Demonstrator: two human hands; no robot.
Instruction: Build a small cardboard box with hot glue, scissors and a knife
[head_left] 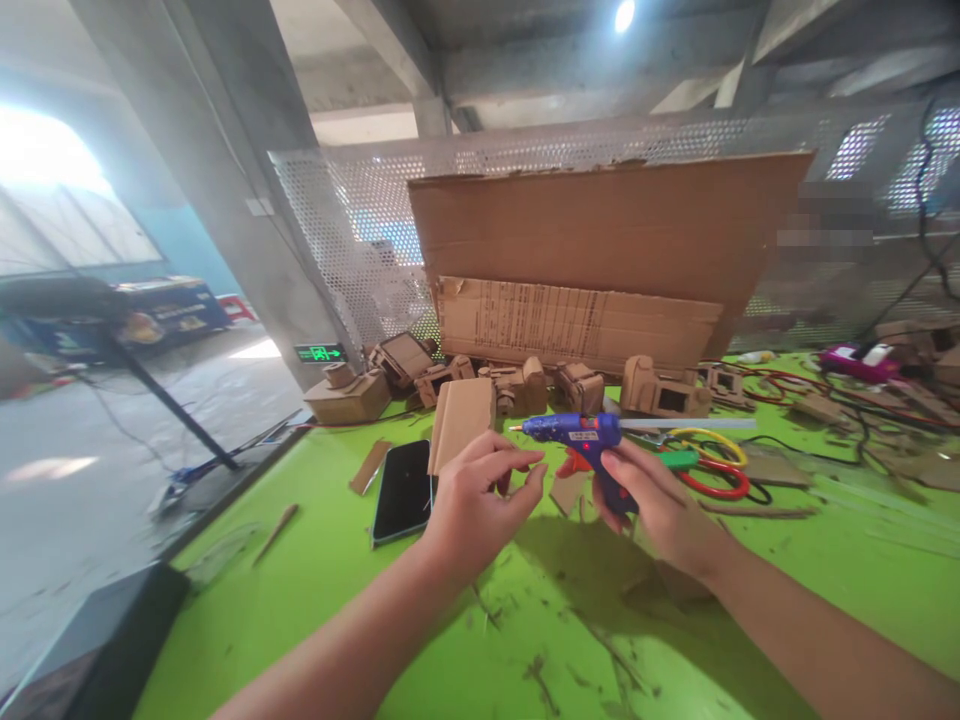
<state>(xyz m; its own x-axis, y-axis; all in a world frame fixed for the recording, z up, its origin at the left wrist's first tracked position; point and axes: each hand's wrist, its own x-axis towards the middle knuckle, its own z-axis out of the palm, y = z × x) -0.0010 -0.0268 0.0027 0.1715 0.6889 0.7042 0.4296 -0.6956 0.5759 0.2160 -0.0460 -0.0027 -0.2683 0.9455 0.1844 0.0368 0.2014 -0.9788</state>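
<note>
My right hand [671,510] is wrapped round the handle of a blue hot glue gun [574,431], held above the green table. The gun has an orange-red trigger, and a long translucent glue stick [690,424] juts from its back. Its nozzle points left, over my left hand [480,490]. That hand is half curled, thumb and index finger a little apart, with nothing visible between them. Just behind it stands a cardboard piece [460,420], beside a dark-screened phone [403,490] lying on the table.
Several small cardboard models [525,385] line the table's back, before a large cardboard sheet [600,230]. Red-handled scissors [716,480] and a yellow ring-shaped handle [720,445] lie at right, near cables and a purple tool [859,363]. A small stick [276,532] lies left; scraps dot the green table [300,640].
</note>
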